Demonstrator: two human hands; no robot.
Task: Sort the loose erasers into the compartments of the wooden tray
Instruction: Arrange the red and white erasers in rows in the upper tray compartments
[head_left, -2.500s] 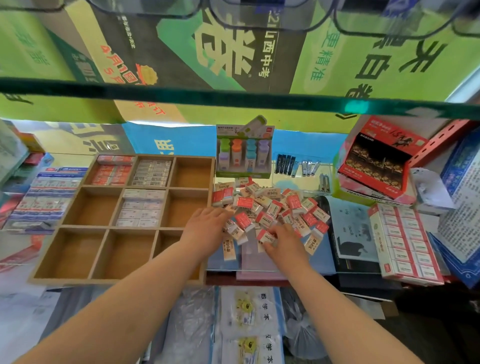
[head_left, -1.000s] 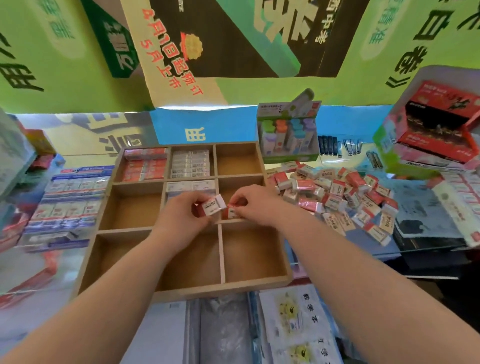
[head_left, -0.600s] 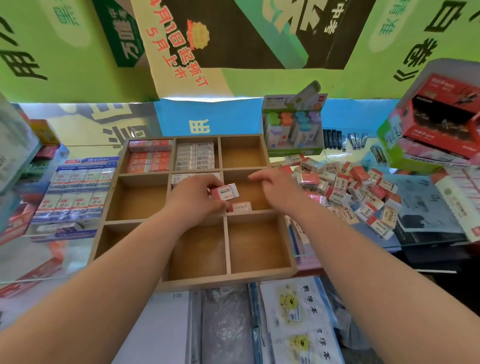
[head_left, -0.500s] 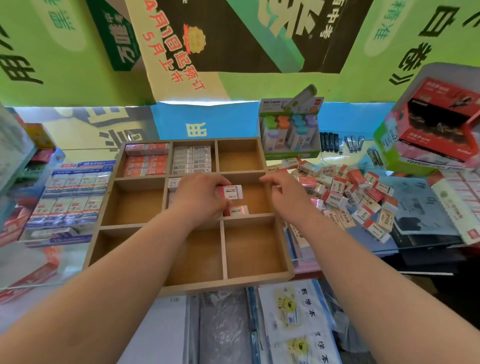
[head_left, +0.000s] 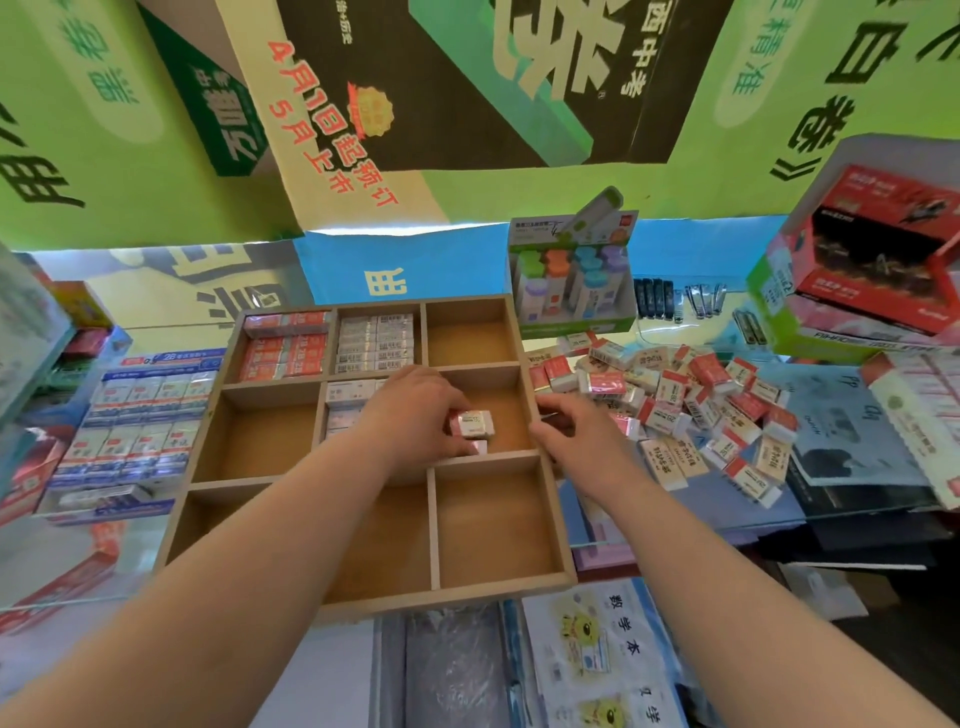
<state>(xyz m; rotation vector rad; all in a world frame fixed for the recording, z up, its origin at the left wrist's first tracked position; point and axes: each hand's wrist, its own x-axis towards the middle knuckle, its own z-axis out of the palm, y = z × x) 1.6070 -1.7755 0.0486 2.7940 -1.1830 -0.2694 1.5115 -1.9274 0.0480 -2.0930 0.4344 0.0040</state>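
Your left hand (head_left: 415, 415) pinches an eraser (head_left: 471, 422) over the wooden tray's (head_left: 540, 519) middle-right compartment; right hand (head_left: 576, 434) loosely curled at its right wall, holding nothing visible.

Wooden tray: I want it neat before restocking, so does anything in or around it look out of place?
Mostly the loose erasers: they lie jumbled at all angles right of the wooden tray, unlike the tidy rows in its far-left compartments. The left hand holds an eraser over the middle-right compartment. Nothing looks damaged.

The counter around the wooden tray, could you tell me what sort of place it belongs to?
Probably a stationery shop: boxed stock left of the wooden tray, a retail display box behind it, exercise books in front.
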